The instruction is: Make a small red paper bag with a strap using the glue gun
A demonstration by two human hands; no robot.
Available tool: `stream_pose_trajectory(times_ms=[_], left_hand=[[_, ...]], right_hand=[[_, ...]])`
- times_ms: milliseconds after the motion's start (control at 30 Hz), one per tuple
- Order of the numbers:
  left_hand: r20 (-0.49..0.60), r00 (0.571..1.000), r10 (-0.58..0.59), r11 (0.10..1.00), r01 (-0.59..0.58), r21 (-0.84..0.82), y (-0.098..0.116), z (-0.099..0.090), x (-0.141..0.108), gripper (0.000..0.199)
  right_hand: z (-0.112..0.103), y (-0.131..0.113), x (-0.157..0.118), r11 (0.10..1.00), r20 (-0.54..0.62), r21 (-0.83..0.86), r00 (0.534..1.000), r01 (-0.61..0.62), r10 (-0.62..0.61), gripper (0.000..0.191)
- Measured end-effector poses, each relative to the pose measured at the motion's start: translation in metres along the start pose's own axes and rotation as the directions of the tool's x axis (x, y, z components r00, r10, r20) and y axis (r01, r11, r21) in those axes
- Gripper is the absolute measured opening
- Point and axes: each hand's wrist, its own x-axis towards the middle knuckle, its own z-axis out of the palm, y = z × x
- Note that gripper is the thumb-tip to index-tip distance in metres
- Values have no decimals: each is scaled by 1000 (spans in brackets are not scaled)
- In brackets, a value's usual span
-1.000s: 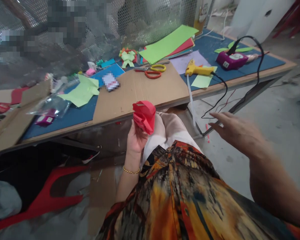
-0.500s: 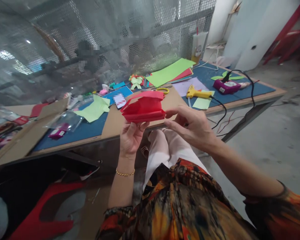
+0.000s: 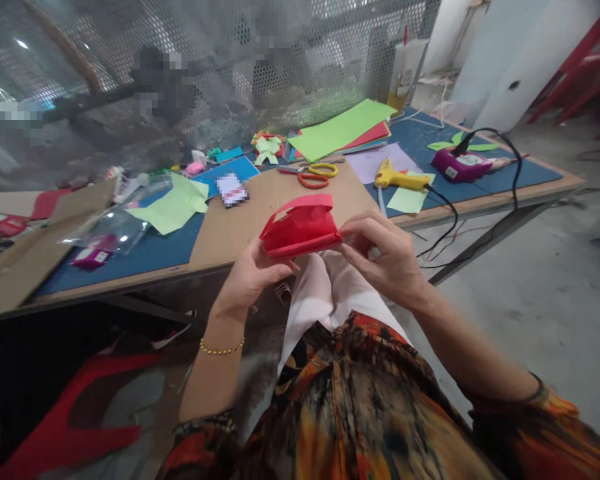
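Observation:
A folded red paper piece, with a raised strip along its top, is held up in front of the table's near edge. My left hand grips it at its left end and from below, the thumb under its lower edge. At the right corner, the thumb and fingertips of my right hand pinch the red paper. Scissors with red and yellow handles lie on the cardboard just beyond it.
A yellow glue gun and a purple power socket with black cables lie on the right. Green sheets sit at the back, near a cup. Light green paper and a plastic bag are on the left.
My left hand has shifted from beneath the red paper to its left end, and my right hand now pinches its right corner. The paper is lower in view, uncovering the scissors.

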Motion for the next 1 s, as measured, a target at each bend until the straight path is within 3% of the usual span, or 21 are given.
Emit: stream_pose_trajectory(times_ms=[133, 333, 433, 533, 700, 833, 1000], left_hand=[[63, 989, -134, 988, 138, -70, 13, -7, 6, 66], [159, 966, -204, 962, 168, 214, 20, 0, 8, 48], [93, 987, -133, 954, 102, 282, 20, 13, 5, 35], [12, 999, 38, 927, -40, 372, 20, 26, 2, 24], [-8, 959, 282, 806, -233, 544, 19, 35, 0, 14], [39, 952, 304, 742, -263, 617, 18, 33, 1, 10], [23, 977, 214, 694, -168, 700, 17, 29, 3, 16]], right_hand=[[-6, -2, -6, 999, 59, -19, 997, 44, -43, 3], [-6, -5, -16, 995, 103, 23, 990, 96, -98, 10], [-3, -5, -19, 994, 99, 56, 990, 98, -103, 13], [-2, -4, -22, 997, 111, 73, 993, 31, -39, 12], [3, -3, -27, 958, 154, 222, 977, -179, 147, 23], [5, -3, -28, 937, 152, 270, 971, -221, 185, 27], [-8, -5, -22, 987, 87, 95, 989, -129, 121, 29]])
